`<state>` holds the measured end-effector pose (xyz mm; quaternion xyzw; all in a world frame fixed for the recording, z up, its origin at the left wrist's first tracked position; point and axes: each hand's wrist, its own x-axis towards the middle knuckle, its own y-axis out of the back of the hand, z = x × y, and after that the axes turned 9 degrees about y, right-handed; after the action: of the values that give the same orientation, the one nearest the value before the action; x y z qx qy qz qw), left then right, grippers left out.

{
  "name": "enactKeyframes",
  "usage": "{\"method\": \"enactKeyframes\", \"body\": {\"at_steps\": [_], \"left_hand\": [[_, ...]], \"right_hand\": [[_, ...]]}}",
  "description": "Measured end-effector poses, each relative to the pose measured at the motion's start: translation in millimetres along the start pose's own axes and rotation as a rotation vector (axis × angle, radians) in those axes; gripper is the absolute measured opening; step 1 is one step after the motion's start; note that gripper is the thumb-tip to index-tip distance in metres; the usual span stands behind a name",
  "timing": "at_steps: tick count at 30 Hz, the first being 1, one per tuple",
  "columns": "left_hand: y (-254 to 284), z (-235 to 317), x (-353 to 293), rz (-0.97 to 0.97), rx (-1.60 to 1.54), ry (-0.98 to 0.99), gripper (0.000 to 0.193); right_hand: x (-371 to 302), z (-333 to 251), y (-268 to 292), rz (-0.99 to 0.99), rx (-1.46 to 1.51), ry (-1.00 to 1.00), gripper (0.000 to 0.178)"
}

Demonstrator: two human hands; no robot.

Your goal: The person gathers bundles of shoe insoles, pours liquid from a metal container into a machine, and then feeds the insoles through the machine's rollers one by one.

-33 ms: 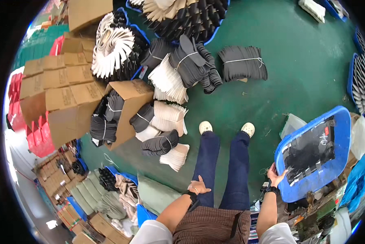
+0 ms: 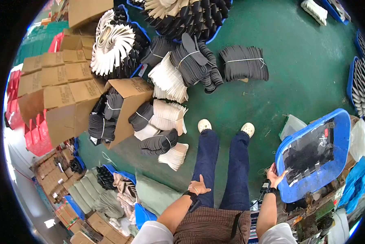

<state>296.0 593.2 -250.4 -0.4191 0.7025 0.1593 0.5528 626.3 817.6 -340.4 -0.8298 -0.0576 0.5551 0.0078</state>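
Note:
My left hand (image 2: 198, 186) lies on my left thigh, thumb stretched out to the side and fingers apart, with nothing in it. On the right, my right hand (image 2: 275, 177) grips the near left rim of a blue plastic tub (image 2: 290, 194). Its thumb reaches over the rim and its fingers are along the outside. The tub is tilted, and a black sheet (image 2: 312, 148) with a red patch and ragged taped edges lines its bottom.
Tied bundles of dark insole-shaped pieces (image 2: 244, 63) and pale bundles (image 2: 168, 116) lie on the green floor. An open cardboard box (image 2: 127, 91) holds dark bundles. Blue tubs of fanned pieces (image 2: 184, 20) stand beyond. Green sacks (image 2: 154, 191) lie at left, a blue plastic bag (image 2: 354, 183) at right.

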Motion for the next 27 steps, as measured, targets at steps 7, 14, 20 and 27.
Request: {"method": "enactKeyframes", "body": {"at_steps": [7, 14, 20, 27], "left_hand": [[24.3, -14.2, 3.4, 0.128, -0.035, 0.086, 0.111], [73.3, -47.5, 13.8, 0.144, -0.255, -0.195, 0.117], [93.8, 17.4, 31.5, 0.443, -0.616, -0.127, 0.101], [99.7, 114.9, 33.8, 0.453, -0.646, 0.132, 0.087]], "right_hand": [[-57.8, 82.5, -60.4, -0.486, -0.66, -0.234, 0.071], [-35.1, 216.1, -190.2, -0.821, -1.503, -0.016, 0.042], [26.2, 360.5, -288.4, -1.309, -2.517, 0.893, 0.032], [126.8, 490.8, -377.3, -1.717, -2.509, 1.514, 0.037]]}}
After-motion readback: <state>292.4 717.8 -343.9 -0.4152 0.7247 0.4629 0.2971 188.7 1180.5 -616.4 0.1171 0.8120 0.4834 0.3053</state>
